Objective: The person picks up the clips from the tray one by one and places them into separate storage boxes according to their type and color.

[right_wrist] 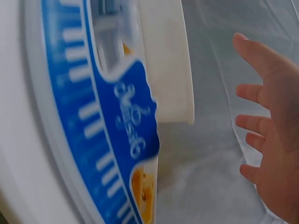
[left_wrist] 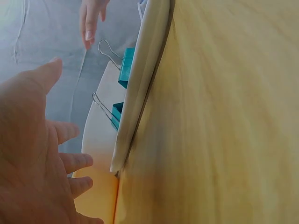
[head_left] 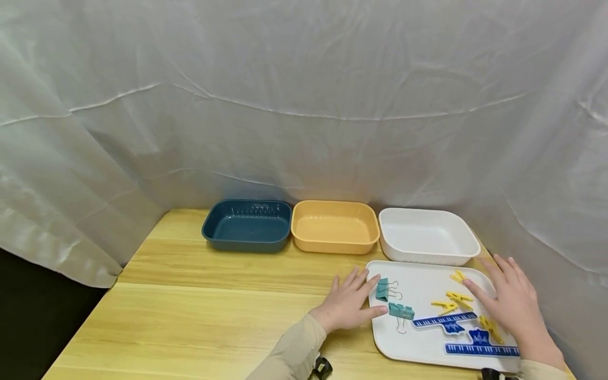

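Observation:
A white tray (head_left: 418, 343) on the wooden table carries teal binder clips (head_left: 401, 311), several yellow clothespins (head_left: 445, 306) and two blue clips with a piano-key pattern (head_left: 482, 349). My left hand (head_left: 349, 306) hovers over the tray's left edge, fingers spread, close to the teal binder clips (left_wrist: 126, 67). Over the tray's right side is my right hand (head_left: 515, 301), its fingers apart and nothing in them, near the yellow clothespins. In the right wrist view one blue piano-key clip (right_wrist: 133, 112) stands large in front, with the right hand (right_wrist: 275, 121) beyond it.
Behind the tray a dark blue bin (head_left: 247, 245), a yellow bin (head_left: 334, 247) and a white bin (head_left: 427, 257) stand in a row along the table's back edge. Grey cloth (head_left: 304, 105) hangs behind them. Bare wooden table (head_left: 204, 316) extends to the left.

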Demonstrator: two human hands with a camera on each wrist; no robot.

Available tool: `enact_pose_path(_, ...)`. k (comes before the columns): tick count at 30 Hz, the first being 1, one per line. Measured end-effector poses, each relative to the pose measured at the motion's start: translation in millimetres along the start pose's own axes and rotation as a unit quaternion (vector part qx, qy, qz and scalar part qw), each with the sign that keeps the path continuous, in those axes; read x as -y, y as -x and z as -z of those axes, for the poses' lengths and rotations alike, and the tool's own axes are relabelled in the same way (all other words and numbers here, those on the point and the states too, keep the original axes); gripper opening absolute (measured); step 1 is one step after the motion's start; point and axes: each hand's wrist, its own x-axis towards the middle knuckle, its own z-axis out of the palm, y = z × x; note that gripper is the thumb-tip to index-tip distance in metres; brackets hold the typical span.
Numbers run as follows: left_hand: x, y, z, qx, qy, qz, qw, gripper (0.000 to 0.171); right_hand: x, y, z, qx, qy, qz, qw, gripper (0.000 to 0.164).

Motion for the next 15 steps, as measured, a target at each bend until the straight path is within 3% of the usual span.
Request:
enact_pose_path(9,3.6,-2.2,-2.6,0.011,0.065,0.028,0.9974,0.076,-22,6,3,0.028,-0.036,-0.032,0.998,0.075)
enact_pose_path(15,4.7,-2.1,-3.8,0.016,0.056,0.044,0.9973,0.079,-35,8,2,0.062,-0.045,-0.061,0.995,0.078)
